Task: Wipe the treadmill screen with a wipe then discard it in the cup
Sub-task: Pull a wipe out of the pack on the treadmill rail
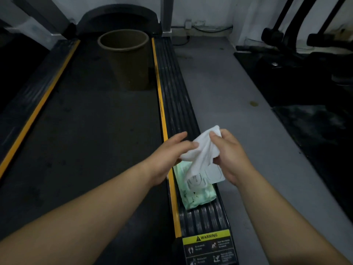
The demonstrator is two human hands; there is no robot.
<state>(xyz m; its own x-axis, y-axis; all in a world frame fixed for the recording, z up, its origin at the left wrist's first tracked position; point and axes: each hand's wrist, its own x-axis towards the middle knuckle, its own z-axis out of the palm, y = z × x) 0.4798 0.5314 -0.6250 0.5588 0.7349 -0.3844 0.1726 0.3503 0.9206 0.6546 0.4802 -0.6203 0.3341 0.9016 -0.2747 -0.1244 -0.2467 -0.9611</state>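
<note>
White wipe is pinched by both my hands, left hand and right hand, over the green pack. I'm pulling it free. Next I wipe the screen, unseen. Cup waits at 11 o'clock.

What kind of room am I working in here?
Most likely a gym: you stand over a treadmill belt with a warning label, and another dark exercise machine sits on the right.

a gym: treadmill belt, another exercise machine alongside.
</note>
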